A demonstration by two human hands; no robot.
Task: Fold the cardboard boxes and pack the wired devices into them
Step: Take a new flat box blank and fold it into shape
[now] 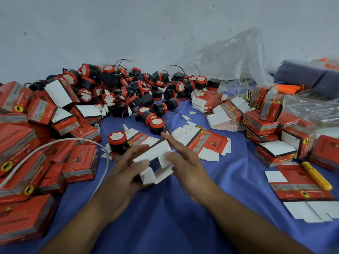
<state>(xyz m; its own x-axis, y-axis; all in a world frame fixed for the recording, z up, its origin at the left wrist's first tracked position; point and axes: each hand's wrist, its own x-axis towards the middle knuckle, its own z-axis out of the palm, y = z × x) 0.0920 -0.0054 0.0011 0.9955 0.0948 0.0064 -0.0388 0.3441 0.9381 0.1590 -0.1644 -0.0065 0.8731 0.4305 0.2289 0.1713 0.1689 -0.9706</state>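
left hand (122, 167) grips half-folded box (154, 155) | right hand (185, 162) flat against its side

A half-folded, white-sided cardboard box (156, 162) is held above flat red box blanks (207, 142). Black-and-red wired devices (128, 88) are heaped behind; closed red boxes (80, 162) are stacked at the left.

The white half-folded cardboard box (155, 154) is blurred by motion and partly covered by the left hand (121, 176). Red printed cartons (16, 149) are cropped by the left edge, their lettering unreadable. A dark grey ridged object (300, 74) is cut by the right edge.
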